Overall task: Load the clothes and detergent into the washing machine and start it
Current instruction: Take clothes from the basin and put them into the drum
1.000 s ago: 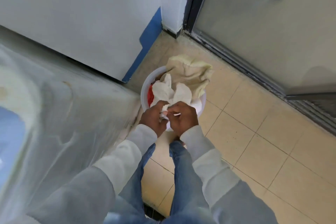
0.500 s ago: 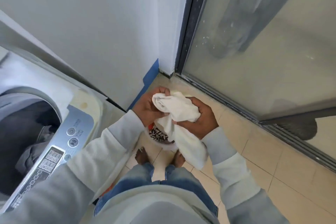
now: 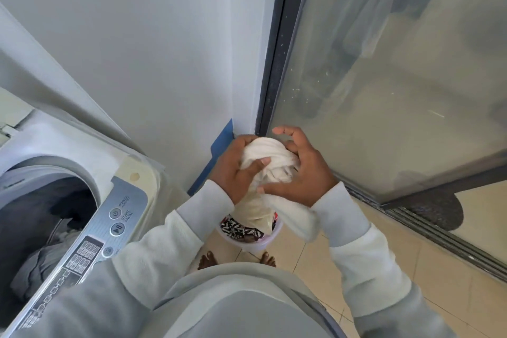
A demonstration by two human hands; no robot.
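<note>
Here a bunched white cloth point(image 3: 270, 160) is gripped by the left hand point(image 3: 233, 170) and right hand point(image 3: 301, 170), fingers curled round it, above the basin point(image 3: 258, 244) and right of the washing machine point(image 3: 82, 186), whose drum point(image 3: 35, 228) is seen open.

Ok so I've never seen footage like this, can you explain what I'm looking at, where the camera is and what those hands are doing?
The camera sits on a person's head and looks down, so you see their own arms and bare feet. No robot here. Both hands hold a bunched white cloth: the left hand grips it from one side, and the right hand pinches it from the other. Below them, on the tiled floor, stands a white plastic basin with more laundry, including a black-and-white patterned piece. At the left is a top-loading washing machine, lid open, with grey clothes already in the drum. A glass sliding door is on the right.
</note>
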